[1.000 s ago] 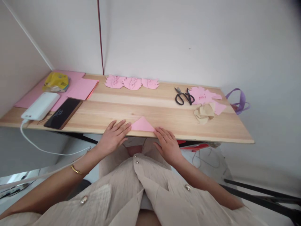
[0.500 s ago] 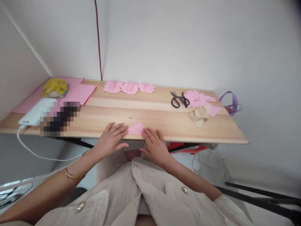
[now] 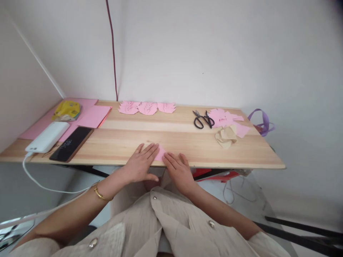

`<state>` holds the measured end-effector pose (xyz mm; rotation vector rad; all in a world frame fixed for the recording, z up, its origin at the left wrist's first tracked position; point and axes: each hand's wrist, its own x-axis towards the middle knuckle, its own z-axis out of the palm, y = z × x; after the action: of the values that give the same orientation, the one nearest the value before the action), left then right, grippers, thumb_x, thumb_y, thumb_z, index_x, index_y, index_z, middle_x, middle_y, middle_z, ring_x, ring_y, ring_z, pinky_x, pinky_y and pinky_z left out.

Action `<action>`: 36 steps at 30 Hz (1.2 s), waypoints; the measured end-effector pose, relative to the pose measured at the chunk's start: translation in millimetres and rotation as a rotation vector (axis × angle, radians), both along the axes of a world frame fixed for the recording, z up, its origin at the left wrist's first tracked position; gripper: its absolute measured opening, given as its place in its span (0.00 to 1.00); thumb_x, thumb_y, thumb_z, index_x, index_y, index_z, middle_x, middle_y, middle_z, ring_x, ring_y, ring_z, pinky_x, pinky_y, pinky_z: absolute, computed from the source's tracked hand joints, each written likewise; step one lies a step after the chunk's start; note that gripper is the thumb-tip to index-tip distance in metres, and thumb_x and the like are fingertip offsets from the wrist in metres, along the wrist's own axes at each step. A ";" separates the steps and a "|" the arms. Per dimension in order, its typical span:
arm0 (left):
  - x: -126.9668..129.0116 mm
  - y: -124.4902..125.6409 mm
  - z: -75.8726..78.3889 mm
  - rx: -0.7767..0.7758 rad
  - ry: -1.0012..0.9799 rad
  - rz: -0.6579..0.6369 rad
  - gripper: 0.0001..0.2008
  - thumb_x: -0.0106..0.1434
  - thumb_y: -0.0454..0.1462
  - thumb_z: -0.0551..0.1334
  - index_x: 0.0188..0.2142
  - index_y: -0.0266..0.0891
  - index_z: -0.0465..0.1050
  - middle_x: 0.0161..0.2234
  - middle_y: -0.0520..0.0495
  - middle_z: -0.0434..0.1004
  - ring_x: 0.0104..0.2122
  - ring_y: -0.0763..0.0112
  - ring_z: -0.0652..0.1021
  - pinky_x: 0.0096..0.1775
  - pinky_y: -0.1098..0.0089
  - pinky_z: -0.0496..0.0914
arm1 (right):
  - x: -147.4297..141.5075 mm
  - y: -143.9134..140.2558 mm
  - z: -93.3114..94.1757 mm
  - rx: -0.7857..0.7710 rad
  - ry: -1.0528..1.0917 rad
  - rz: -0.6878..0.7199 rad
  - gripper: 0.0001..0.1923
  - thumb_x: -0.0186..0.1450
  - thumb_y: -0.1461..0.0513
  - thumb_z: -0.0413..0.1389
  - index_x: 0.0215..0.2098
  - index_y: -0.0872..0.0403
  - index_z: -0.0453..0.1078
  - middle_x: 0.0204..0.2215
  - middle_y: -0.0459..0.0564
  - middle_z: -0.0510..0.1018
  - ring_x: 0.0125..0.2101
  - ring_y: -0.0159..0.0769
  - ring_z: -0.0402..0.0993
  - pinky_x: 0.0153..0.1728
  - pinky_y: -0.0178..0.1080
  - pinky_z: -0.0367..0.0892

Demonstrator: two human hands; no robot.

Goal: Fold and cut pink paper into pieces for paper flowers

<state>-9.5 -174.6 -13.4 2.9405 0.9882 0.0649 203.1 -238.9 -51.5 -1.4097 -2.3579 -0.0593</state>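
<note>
A small folded pink paper (image 3: 161, 154) lies at the near edge of the wooden table (image 3: 187, 146). My left hand (image 3: 141, 163) lies flat with its fingers pressing on the paper's left side. Beside it, my right hand (image 3: 178, 171) is flat too, its fingertips on the paper's right side. Only a narrow strip of the paper shows between the two hands; the rest is covered.
Three cut pink paper shapes (image 3: 147, 107) lie in a row at the back. Black scissors (image 3: 203, 119), pink scraps (image 3: 227, 117) and a crumpled beige paper (image 3: 225, 136) are at the right. A power bank (image 3: 47, 136), phone (image 3: 71, 143), pink sheets (image 3: 94, 116) and yellow packet (image 3: 66, 110) are at the left.
Both hands have slid inward over the pink paper, so the triangle that showed earlier is nearly covered. The camera has tilted a little, shifting the table lower in view.
</note>
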 end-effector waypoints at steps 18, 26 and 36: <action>10.9 -4.6 41.3 -0.839 -0.936 0.588 0.18 0.53 0.50 0.63 0.35 0.38 0.74 0.35 0.43 0.76 0.36 0.63 0.76 0.41 0.63 0.69 | 21.0 40.1 61.9 0.228 0.325 -0.100 0.10 0.66 0.62 0.49 0.39 0.53 0.72 0.38 0.53 0.76 0.39 0.37 0.68 0.39 0.40 0.59; 48.4 40.9 40.8 -1.243 -1.910 0.676 0.10 0.48 0.29 0.65 0.33 0.33 0.72 0.30 0.46 0.77 0.28 0.72 0.75 0.31 0.72 0.71 | -17.0 78.6 72.9 0.212 0.174 0.100 0.13 0.66 0.60 0.48 0.48 0.52 0.67 0.46 0.53 0.73 0.45 0.40 0.64 0.44 0.43 0.56; 24.3 100.7 49.5 -1.065 -1.984 0.743 0.12 0.47 0.27 0.65 0.33 0.35 0.71 0.26 0.50 0.76 0.25 0.75 0.75 0.29 0.73 0.72 | -14.9 87.1 45.7 -0.131 -0.074 0.179 0.09 0.64 0.64 0.50 0.40 0.58 0.70 0.40 0.56 0.73 0.42 0.41 0.65 0.45 0.43 0.60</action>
<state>14.8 -73.9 36.1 0.5448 0.8847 1.4028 188.2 -151.8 -5.8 -1.2662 -2.5807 0.0951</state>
